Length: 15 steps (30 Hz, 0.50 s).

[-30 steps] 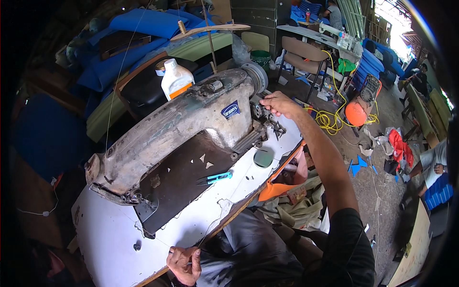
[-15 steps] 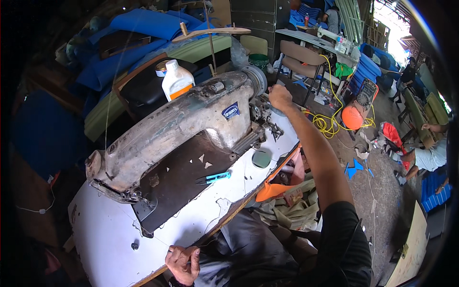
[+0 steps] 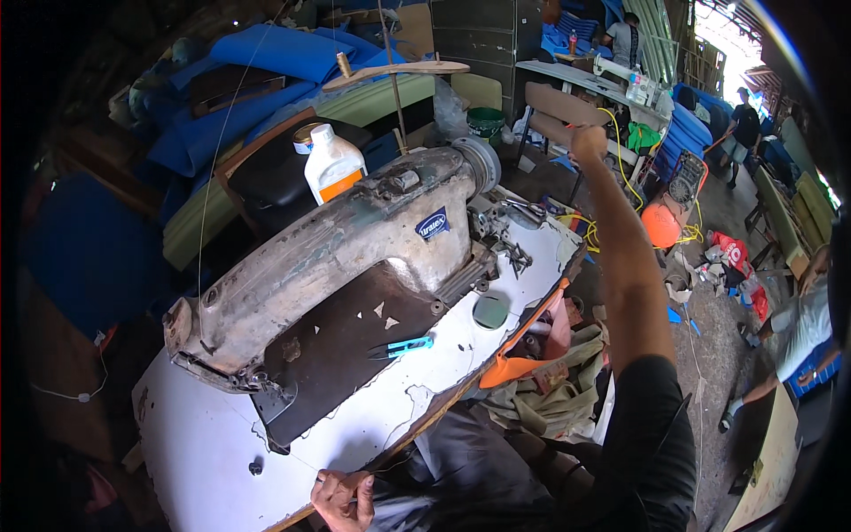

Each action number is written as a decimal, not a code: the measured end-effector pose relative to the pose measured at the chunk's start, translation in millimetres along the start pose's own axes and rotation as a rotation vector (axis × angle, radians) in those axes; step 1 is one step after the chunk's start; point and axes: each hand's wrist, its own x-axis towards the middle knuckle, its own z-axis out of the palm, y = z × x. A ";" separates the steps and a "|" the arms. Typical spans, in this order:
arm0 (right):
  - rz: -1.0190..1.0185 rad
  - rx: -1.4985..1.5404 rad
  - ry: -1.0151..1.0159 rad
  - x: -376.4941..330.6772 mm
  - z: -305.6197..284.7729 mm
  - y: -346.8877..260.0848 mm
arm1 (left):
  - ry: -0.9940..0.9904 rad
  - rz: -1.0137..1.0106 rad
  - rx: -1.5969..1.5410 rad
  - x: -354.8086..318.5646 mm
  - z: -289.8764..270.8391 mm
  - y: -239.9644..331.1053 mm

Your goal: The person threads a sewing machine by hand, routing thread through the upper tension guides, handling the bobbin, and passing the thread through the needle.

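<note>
A worn grey sewing machine (image 3: pixel 328 257) stands on a white-topped table (image 3: pixel 197 448), its round handwheel (image 3: pixel 480 166) at the far right end. My left hand (image 3: pixel 344 499), at the table's near edge, pinches a thin thread that runs from near the machine's needle end. Stretched out beyond the handwheel, my right hand (image 3: pixel 589 146) is closed; what its fingers hold, if anything, cannot be made out. On the dark machine bed lie blue thread snippers (image 3: pixel 408 347) and a few pale scraps. A round green lid or disc (image 3: pixel 490 310) sits beside the bed.
Behind the machine stand a white bottle (image 3: pixel 334 168) with an orange label and a wooden thread stand (image 3: pixel 399 69). Loose metal parts (image 3: pixel 514 257) lie by the handwheel. A brown chair (image 3: pixel 560 111), yellow cord and orange ball-like object (image 3: pixel 660 226) are to the right. Other people are farther off.
My right hand has moved from beside the handwheel outward and farther away, the arm now straighter. My left hand stays at the table edge. The view has shifted slightly.
</note>
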 end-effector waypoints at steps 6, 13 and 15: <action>0.298 1.010 0.001 19.4 -48.4 -13.9 | 0.037 -0.002 0.044 -7.7 1.7 -2.7; 0.027 1.119 -0.105 61.6 -203.7 -38.7 | 0.050 0.024 -0.057 -3.0 0.7 -15.5; -0.155 1.091 -0.178 74.6 -260.8 -62.9 | 0.090 -0.028 -0.094 -4.2 1.4 -16.4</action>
